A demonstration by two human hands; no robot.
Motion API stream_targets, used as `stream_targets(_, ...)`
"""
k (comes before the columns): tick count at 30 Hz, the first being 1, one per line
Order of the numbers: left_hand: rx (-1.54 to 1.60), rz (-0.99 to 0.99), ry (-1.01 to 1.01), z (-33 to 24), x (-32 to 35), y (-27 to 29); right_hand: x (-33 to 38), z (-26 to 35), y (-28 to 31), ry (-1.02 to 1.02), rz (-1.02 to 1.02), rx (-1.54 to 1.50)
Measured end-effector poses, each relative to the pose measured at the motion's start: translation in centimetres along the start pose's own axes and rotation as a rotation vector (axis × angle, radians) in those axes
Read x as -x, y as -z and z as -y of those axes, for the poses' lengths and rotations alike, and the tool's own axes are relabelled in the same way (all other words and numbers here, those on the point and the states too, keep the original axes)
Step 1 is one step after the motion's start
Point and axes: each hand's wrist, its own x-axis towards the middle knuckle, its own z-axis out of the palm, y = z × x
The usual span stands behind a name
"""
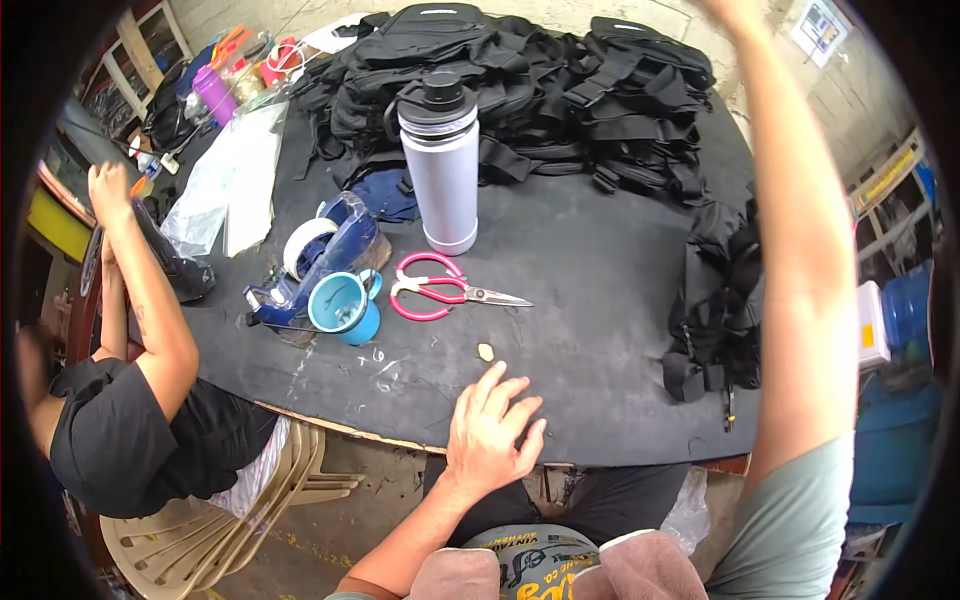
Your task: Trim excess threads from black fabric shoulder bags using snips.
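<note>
My left hand rests on the near edge of the black tabletop, its fingers spread and nothing in it. Just beyond its fingertips lies a small pale yellow piece. My right arm stretches up along the right side, and my right hand is cut off by the top edge, so its fingers do not show. Scissors with pink handles lie with their blades pointing right. Behind them a lavender bottle with a black lid stands upright. A light blue cup stands next to a blue tape dispenser.
Black bags with straps and buckles are heaped along the far side. More black straps lie at the right edge. A co-worker in a black shirt sits at the left on a beige plastic chair. A purple bottle stands far left.
</note>
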Motion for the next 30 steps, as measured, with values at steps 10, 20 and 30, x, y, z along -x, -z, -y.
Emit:
stream_targets(10,0.037,0.034,-0.042,-0.3,-0.6,-0.4,11.0,0.5,-5.1,-0.248,1.053,-0.357)
stream_targets(20,-0.028,-0.016,-0.067,0.4,0.1,-0.2,16.6,-8.7,21.4,-0.627,1.242,0.209)
stream_targets(30,-0.025,-0.061,-0.141,-0.1,0.5,-0.8,39.1,-7.4,31.0,-0.922,0.631,0.385)
